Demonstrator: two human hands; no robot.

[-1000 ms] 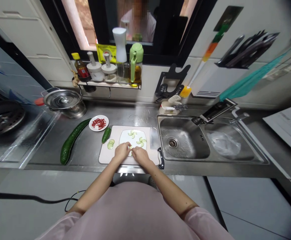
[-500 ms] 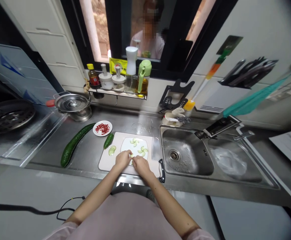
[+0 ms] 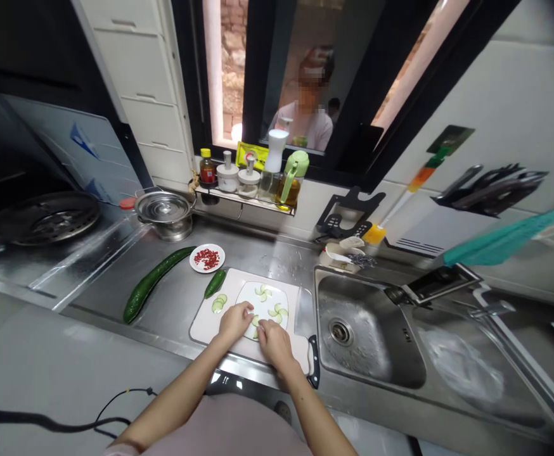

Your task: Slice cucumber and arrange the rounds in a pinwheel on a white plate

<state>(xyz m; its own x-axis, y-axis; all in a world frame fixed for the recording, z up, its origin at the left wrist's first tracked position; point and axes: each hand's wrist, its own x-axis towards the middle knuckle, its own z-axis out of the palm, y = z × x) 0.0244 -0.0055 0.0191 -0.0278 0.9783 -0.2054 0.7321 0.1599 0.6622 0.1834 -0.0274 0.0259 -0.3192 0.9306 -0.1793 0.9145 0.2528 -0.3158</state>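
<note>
A white square plate (image 3: pixel 244 296) lies on a pale cutting board (image 3: pixel 205 320). Thin cucumber slices (image 3: pixel 264 292) form small pinwheels on it. My left hand (image 3: pixel 235 323) is over the plate's left edge, thumb and forefinger slightly apart with nothing visible between them. At the plate's near side, the curled fingers of my right hand (image 3: pixel 276 343) are on a pale green cucumber slice (image 3: pixel 256 331), partly hidden by them. A few round cucumber slices (image 3: pixel 219 303) overlap at the board's left, below a cut cucumber piece (image 3: pixel 215 283). A knife (image 3: pixel 304 310) rests along the board's right side.
A long cucumber (image 3: pixel 151 288) and a small dish (image 3: pixel 221 249) of chopped red pieces are on the steel counter, left of the board. Right of it is a sink (image 3: pixel 376 361). Behind, a spice rack (image 3: pixel 253 196) holds bottles and jars. A lidded pot (image 3: pixel 167 215) stands back left.
My hands have moved apart from where their fingertips met over the plate's near side. More of the cucumber slices there shows now. The camera view has tilted and shifted.
</note>
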